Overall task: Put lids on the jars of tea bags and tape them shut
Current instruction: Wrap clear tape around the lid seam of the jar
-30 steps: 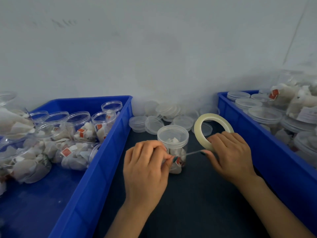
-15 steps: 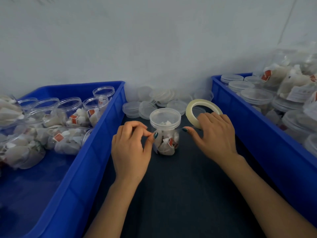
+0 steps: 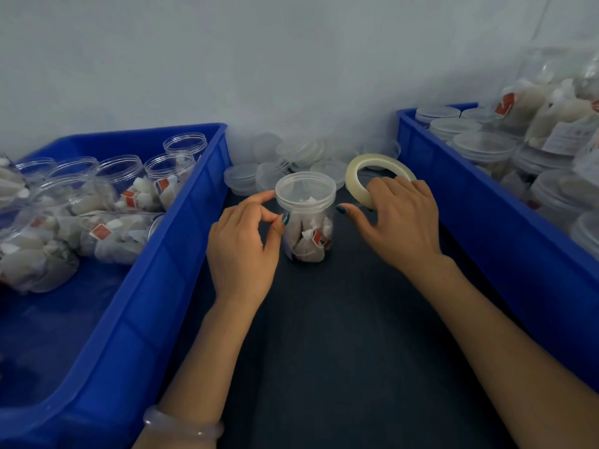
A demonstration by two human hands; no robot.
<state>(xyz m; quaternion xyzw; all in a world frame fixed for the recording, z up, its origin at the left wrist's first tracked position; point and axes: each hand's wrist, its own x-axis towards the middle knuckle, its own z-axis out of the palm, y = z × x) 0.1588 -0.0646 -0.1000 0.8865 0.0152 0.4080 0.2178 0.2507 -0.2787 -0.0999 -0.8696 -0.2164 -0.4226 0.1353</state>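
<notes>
Jar [image 3: 306, 228] of tea bags [image 3: 308, 251], with its lid [image 3: 305, 188] on, is standing upright at mid-bench [image 3: 340, 335]. The left hand [image 3: 241, 251], at the jar's 9 o'clock, is touching the jar wall with its thumb tip. Its fingers [image 3: 256, 202] are curling loosely, and whether they are pinching any tape cannot be told. The right hand [image 3: 400, 228], at 3 o'clock, is gripping the tape roll [image 3: 355, 175], which is tilting on edge at the jar's 2 o'clock. Its fingers are curling over the roll's rim and its thumb is stretching toward the jar. Loose lids [image 3: 241, 178] are lying at 12 o'clock. The left bin [image 3: 136, 319], at 9 o'clock, is holding open jars [image 3: 120, 176]; the right bin [image 3: 505, 247], at 3 o'clock, is holding lidded jars [image 3: 483, 149].
</notes>
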